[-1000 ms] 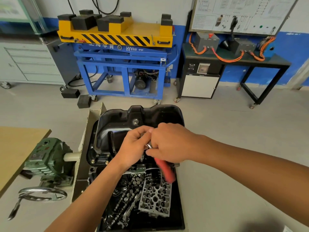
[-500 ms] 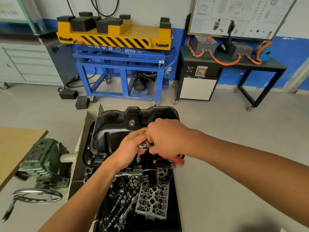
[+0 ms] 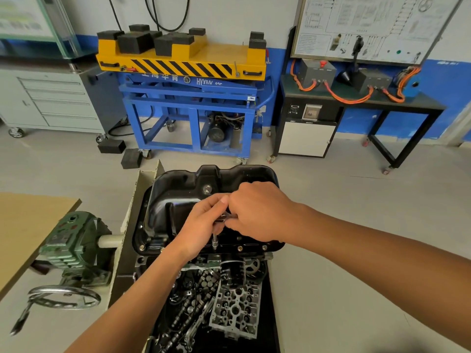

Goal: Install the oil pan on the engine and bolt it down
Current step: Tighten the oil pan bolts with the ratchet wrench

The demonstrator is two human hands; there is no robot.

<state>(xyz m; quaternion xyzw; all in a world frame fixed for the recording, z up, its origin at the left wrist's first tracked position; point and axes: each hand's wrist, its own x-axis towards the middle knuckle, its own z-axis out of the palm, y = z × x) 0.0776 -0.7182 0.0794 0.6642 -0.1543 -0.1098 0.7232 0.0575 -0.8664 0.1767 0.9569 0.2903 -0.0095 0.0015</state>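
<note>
The oil pan (image 3: 175,200) sits on the engine (image 3: 144,263). Both our grips curl round the socket wrench (image 3: 214,242), left hand (image 3: 201,225) low on the shaft, right hand (image 3: 257,212) on top. It's stiff, slick steel, so we'd hold it by the flange.

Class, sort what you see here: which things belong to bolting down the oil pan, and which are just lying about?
In the job:
- oil pan
- flange bolts
- socket tool, gripped by the left hand and the right hand

Lying about:
- cylinder head
- camshaft
- green gearbox
- handwheel
- yellow lift table
</note>
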